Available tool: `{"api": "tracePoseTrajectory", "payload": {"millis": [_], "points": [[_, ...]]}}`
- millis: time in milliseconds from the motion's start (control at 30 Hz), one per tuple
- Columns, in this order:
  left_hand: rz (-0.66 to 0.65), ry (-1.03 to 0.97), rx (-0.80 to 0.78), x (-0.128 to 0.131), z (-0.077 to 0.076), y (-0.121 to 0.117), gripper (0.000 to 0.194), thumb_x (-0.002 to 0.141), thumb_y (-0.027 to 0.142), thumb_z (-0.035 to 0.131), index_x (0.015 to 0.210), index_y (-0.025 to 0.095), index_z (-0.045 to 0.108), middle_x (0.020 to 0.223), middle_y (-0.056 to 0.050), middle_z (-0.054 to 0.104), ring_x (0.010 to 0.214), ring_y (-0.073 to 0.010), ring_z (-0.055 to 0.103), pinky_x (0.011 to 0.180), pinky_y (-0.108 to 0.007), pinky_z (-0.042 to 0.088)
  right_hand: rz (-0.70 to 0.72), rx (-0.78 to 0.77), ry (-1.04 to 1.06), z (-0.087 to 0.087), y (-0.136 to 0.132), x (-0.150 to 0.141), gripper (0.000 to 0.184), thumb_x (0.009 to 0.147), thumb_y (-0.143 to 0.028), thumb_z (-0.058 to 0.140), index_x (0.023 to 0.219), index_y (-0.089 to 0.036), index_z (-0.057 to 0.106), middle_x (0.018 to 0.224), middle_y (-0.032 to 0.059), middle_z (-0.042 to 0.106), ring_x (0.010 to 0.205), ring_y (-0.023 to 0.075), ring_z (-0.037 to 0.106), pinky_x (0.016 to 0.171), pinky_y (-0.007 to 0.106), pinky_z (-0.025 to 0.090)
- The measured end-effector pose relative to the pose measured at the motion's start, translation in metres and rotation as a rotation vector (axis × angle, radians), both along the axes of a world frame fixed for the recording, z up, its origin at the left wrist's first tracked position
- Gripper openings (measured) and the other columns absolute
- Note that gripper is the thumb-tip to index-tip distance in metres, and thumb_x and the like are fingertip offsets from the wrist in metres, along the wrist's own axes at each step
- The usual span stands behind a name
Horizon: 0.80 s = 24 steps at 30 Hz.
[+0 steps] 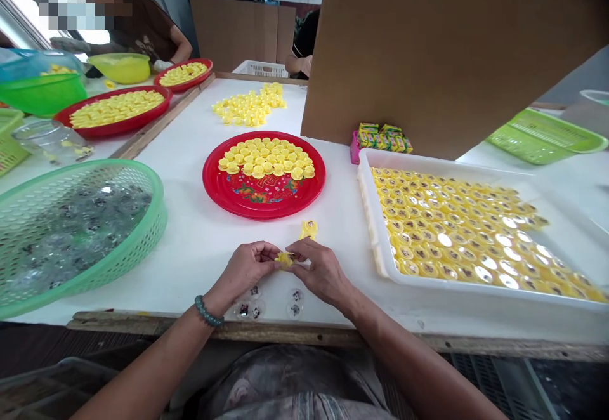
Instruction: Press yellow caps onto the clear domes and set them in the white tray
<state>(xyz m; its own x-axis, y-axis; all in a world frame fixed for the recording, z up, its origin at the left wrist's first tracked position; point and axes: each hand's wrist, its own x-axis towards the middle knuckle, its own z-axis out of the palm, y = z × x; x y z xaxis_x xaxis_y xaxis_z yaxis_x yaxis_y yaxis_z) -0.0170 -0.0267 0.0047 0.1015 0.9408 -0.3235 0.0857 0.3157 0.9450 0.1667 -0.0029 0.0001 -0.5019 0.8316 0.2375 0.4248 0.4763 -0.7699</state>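
Between my two hands is a small yellow plastic piece, pinched from both sides near the table's front edge. My left hand, with a beaded bracelet on its wrist, grips its left side. Thumb and fingers of my right hand close on its right side. Just beyond lies another yellow piece with a printed face. Several clear round covers with dark printed figures lie on the table below my hands. A red tray farther off bears rows of yellow cups.
A green basket of clear covers stands left. A white tray of finished-looking yellow pieces stands right, by small colourful packets. Loose yellow cups lie behind. A cardboard panel rises at the back. Two other people sit across.
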Motion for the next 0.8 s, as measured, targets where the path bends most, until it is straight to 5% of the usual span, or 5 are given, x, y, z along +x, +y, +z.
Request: {"api": "tracePoseTrajectory", "payload": {"millis": [300, 600, 700, 800], "points": [[-0.01, -0.006, 0.007, -0.009, -0.005, -0.001, 0.031, 0.063, 0.03, 0.074, 0.088, 0.015, 0.066, 0.085, -0.006, 0.068, 0.08, -0.0193, 0.063, 0.077, -0.032, 0.05, -0.08, -0.314, 0.091, 0.001, 0.006, -0.001, 0.026, 0.071, -0.021, 0.068, 0.097, -0.02, 0.068, 0.089, 0.0032, 0.071, 0.076, 0.0155, 0.064, 0.076, 0.032, 0.051], [0.011, -0.016, 0.011, -0.01, -0.011, 0.0, 0.025, 0.064, 0.03, 0.072, 0.084, 0.015, 0.066, 0.082, -0.006, 0.069, 0.078, -0.019, 0.063, 0.075, -0.031, 0.05, 0.004, -0.676, 0.371, 0.005, 0.012, 0.0, 0.037, 0.064, -0.028, 0.076, 0.099, -0.02, 0.068, 0.099, 0.0049, 0.069, 0.087, 0.0168, 0.063, 0.083, 0.035, 0.049], [0.032, -0.01, 0.02, -0.01, -0.01, -0.001, 0.024, 0.066, 0.031, 0.072, 0.083, 0.015, 0.066, 0.082, -0.005, 0.068, 0.076, -0.0174, 0.062, 0.072, -0.028, 0.049, -0.004, -0.682, 0.362, 0.007, 0.013, 0.001, 0.036, 0.063, -0.026, 0.076, 0.098, -0.02, 0.069, 0.099, 0.0044, 0.069, 0.083, 0.0158, 0.062, 0.081, 0.034, 0.049], [0.076, -0.034, 0.008, -0.01, -0.009, -0.002, 0.023, 0.067, 0.031, 0.071, 0.082, 0.015, 0.066, 0.08, -0.004, 0.067, 0.075, -0.016, 0.061, 0.071, -0.027, 0.048, -0.089, -0.529, 0.191, 0.006, 0.011, 0.0, 0.032, 0.063, -0.026, 0.076, 0.095, -0.021, 0.07, 0.093, 0.0033, 0.07, 0.078, 0.0161, 0.061, 0.079, 0.034, 0.049]]}}
